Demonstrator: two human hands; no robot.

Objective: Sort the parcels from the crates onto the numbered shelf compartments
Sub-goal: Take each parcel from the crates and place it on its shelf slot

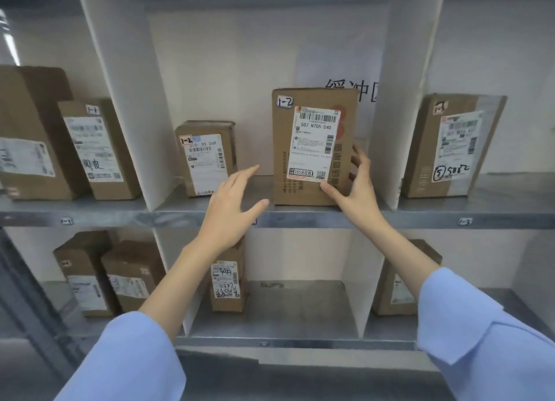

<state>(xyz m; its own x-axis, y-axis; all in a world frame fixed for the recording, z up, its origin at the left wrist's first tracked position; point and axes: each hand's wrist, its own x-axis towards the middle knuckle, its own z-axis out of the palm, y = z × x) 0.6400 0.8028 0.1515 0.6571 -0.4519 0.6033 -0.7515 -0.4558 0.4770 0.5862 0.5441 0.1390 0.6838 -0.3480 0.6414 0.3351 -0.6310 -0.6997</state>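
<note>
— Standing on the shelf (300,220), middle compartment, centre-right of the frame, is the tall parcel (312,148). It is upright, long axis vertical, with its label and "1-2" tag facing us.
— And its neighbour?
— A smaller parcel (207,157) to the left, also tagged 1-2, well apart.
— Hands?
— The right hand (357,190) pinches the tall parcel's lower right edge, thumb on the front, fingers round the side. The left hand (231,205) is spread, holding nothing, near the box's left side without touching.
— Risk?
— Tipping, I'd judge. It stands near the front lip; a one-sided release or a nudge from the left hand could topple it forward off the ledge.
</note>
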